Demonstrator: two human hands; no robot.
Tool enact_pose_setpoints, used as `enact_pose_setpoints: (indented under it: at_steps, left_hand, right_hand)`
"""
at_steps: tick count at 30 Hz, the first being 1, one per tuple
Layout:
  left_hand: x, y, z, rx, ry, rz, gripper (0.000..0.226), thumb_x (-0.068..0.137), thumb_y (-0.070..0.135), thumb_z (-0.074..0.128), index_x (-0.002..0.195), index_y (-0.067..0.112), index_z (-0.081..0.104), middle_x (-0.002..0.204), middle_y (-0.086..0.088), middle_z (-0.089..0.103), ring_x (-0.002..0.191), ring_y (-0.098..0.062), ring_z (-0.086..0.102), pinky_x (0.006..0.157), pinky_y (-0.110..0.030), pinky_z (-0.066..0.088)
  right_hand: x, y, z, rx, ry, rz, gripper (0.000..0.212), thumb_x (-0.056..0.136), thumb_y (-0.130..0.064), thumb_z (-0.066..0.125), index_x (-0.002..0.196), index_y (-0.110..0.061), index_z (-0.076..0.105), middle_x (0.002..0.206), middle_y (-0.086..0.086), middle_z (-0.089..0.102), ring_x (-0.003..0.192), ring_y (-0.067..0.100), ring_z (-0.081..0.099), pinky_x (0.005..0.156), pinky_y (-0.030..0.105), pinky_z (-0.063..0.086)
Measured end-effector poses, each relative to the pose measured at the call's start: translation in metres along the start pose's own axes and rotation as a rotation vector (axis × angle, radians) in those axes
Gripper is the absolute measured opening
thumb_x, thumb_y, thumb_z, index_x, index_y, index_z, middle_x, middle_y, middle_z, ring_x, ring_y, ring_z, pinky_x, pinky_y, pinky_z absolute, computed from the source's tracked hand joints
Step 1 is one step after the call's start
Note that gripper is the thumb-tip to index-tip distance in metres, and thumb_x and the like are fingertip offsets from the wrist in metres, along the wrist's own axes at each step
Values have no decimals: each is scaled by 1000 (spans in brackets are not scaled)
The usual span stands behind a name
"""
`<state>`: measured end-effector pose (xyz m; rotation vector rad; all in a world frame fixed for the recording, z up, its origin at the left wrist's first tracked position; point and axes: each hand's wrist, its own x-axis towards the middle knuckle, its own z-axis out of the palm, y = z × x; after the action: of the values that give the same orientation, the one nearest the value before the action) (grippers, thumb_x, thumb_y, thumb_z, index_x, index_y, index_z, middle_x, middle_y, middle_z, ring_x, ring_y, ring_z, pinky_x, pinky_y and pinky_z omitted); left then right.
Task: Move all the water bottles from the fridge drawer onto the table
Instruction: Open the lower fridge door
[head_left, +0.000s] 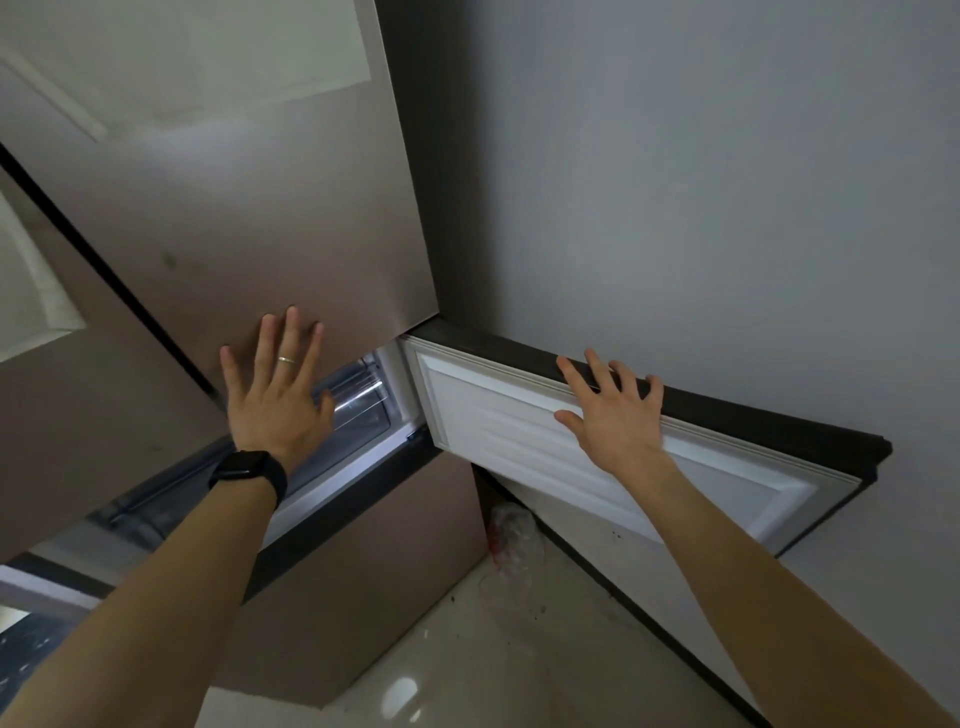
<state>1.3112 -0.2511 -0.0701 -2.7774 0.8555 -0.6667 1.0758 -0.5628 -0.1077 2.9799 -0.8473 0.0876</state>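
Observation:
A tall beige fridge fills the left of the view. Its middle door stands swung open to the right, white inner side facing me. My right hand lies on that door, fingers curled over its dark top edge. My left hand, with a ring and a black watch, presses flat with spread fingers on the upper door's lower edge. Behind it a lit compartment shows a clear plastic drawer. No water bottles and no table are visible.
A grey wall stands close on the right, behind the open door. A crumpled plastic bag lies in the floor corner beneath the door. Glossy pale floor tiles spread below. The fridge's lower beige door is closed.

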Motion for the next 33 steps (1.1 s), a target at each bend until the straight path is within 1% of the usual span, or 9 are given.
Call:
enact_pose_setpoints:
  at_steps: [5,9,12,15,19,21,24,29,33]
  left_hand:
    - [-4,-10,-9,-14,103,109,94,88,34,69,162,28,12,169,-3,-10,153,-21,-18,113,-52,-28]
    - [-16,-51,-29,54,236,120,86,91,28,66,161,28,17,169,-4,0,155,-25,-4,118,-55,-21]
    - [-25,-94,-38,175,300,139,70,99,28,50,161,31,18,169,-3,5,156,-25,5,120,-58,-13]
    - [-26,-129,-42,300,282,238,61,105,37,38,161,35,15,169,0,9,155,-22,9,122,-58,-6]
    - [-18,-150,-38,452,367,351,60,103,45,37,160,34,20,166,1,21,152,-20,23,121,-51,1]
    - [-17,-155,-32,496,413,380,61,101,46,38,160,33,23,164,0,27,151,-20,27,120,-52,1]
    - [-14,-160,-22,560,479,416,63,98,48,40,159,33,27,162,0,33,148,-19,30,119,-53,0]
    - [-11,-163,-17,570,489,419,62,99,48,38,158,34,28,160,2,36,147,-19,29,119,-53,-4]
    - [-9,-163,-18,574,482,391,60,99,47,37,158,35,29,159,2,39,146,-19,31,119,-53,-8]
  right_hand:
    - [-8,4,7,26,83,5,71,99,-60,42,159,-37,13,167,2,12,153,29,11,114,68,8]
    - [-28,-54,21,302,289,-139,59,95,-49,50,149,-26,44,158,5,39,148,29,32,116,63,17]
    - [-33,-125,32,743,47,-222,55,98,-36,58,150,-27,42,157,-4,39,146,17,31,119,39,24]
    - [-26,-197,41,1172,-266,-196,45,98,-28,62,141,-28,51,142,-9,52,132,8,44,105,22,33]
    - [-2,-286,58,1459,-561,-67,30,100,-16,59,129,-22,58,134,-1,59,126,17,55,109,32,43]
    - [10,-321,67,1554,-673,17,26,100,-18,58,123,-30,58,131,-2,59,121,17,57,111,40,43]
    - [28,-359,80,1720,-843,190,18,101,-22,57,116,-32,60,125,0,60,114,17,59,105,42,48]
    - [64,-399,102,2061,-978,525,30,101,-38,54,125,-21,61,119,4,66,112,22,61,101,41,45]
    - [88,-420,105,2253,-964,674,44,101,-53,44,117,-16,62,112,7,66,96,22,65,81,35,50]
